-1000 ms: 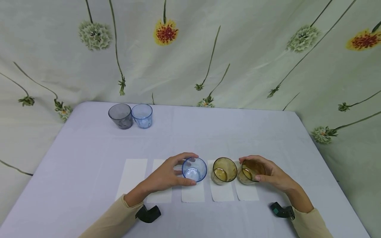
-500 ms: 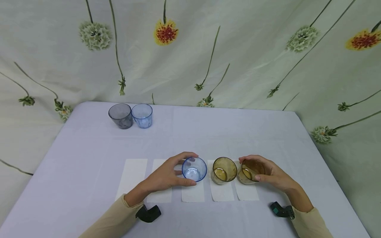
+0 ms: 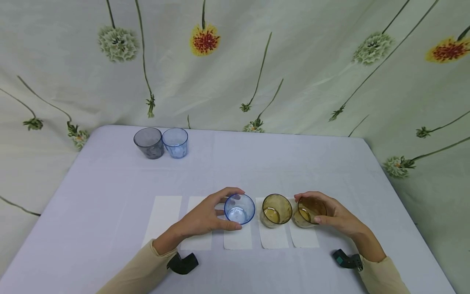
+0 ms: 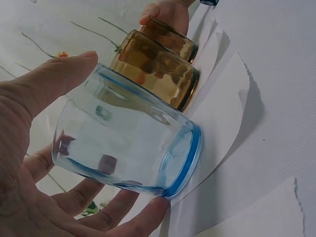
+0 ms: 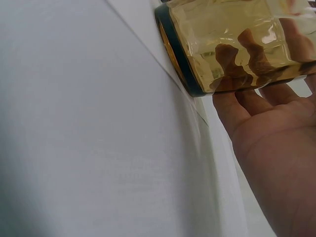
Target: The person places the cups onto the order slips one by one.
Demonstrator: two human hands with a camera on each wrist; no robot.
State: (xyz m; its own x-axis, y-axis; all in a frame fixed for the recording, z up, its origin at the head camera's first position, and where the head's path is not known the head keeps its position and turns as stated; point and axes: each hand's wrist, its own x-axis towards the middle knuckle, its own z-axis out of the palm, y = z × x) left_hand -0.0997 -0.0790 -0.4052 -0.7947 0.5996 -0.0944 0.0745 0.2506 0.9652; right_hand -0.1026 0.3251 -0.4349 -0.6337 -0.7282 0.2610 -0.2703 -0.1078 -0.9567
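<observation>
My left hand (image 3: 203, 214) grips a clear blue glass (image 4: 123, 133) from its left side, thumb near the rim and fingers around the far side. The glass stands upright on a white paper strip (image 3: 238, 241). To its right an amber glass (image 3: 276, 220) stands on its own strip, touched by neither hand. At the right end of the row, my right hand (image 3: 341, 218) holds a second amber glass (image 5: 237, 44), its fingers behind the wall and its thumb at the near side. That glass also rests on a paper strip (image 3: 305, 239).
A grey glass (image 3: 150, 147) and another blue glass (image 3: 177, 147) stand side by side at the back left of the white-covered table (image 3: 275, 163). Two bare paper strips (image 3: 161, 216) lie left of the row. A flowered curtain (image 3: 227, 81) hangs behind.
</observation>
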